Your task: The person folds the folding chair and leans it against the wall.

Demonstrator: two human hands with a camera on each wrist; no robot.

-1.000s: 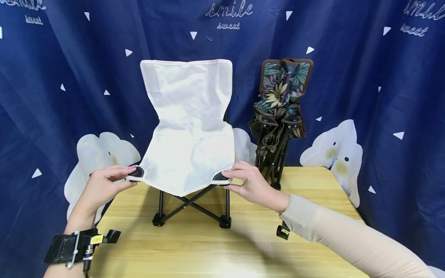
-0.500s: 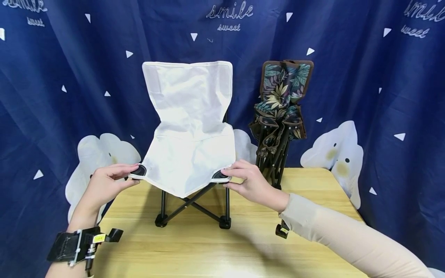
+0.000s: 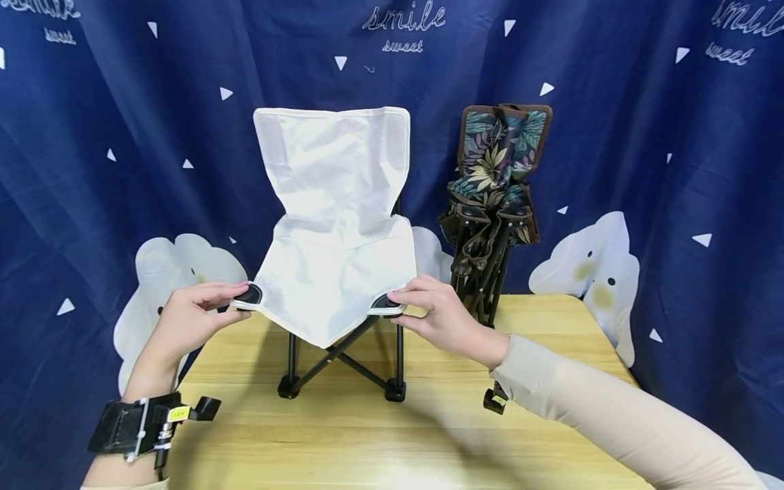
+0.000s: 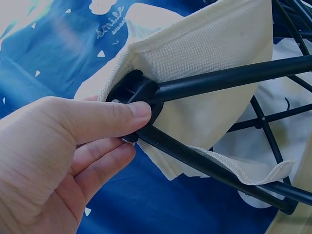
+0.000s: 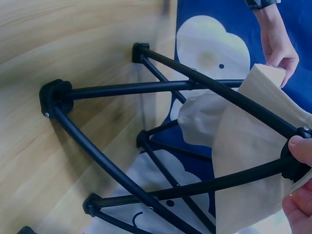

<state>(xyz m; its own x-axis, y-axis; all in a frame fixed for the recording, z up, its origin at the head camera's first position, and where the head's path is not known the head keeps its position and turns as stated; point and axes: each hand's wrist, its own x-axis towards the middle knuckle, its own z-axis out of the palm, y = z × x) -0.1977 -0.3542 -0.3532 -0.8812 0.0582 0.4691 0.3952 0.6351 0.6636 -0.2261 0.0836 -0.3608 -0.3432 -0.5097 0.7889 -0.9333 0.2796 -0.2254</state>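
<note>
Closer together now, both hands [image 3: 184, 320] pinch the white chair's [image 3: 337, 272] front corners (seat between).

1. "smile sweet" in white script stands on the blue curtain [image 3: 92, 170] at twelve o'clock of the head view.
2. The same print is cut off at the two o'clock corner.
3. Another clipped copy sits at ten o'clock.

Two bare hands. Left hand [image 3: 186, 320] has a black wrist strap [image 3: 125, 427] with white edging, a small yellow label and a black clip sticking out. Right hand [image 3: 444, 316] comes from a long beige sleeve [image 3: 606, 415]; black clip under the cuff
</note>
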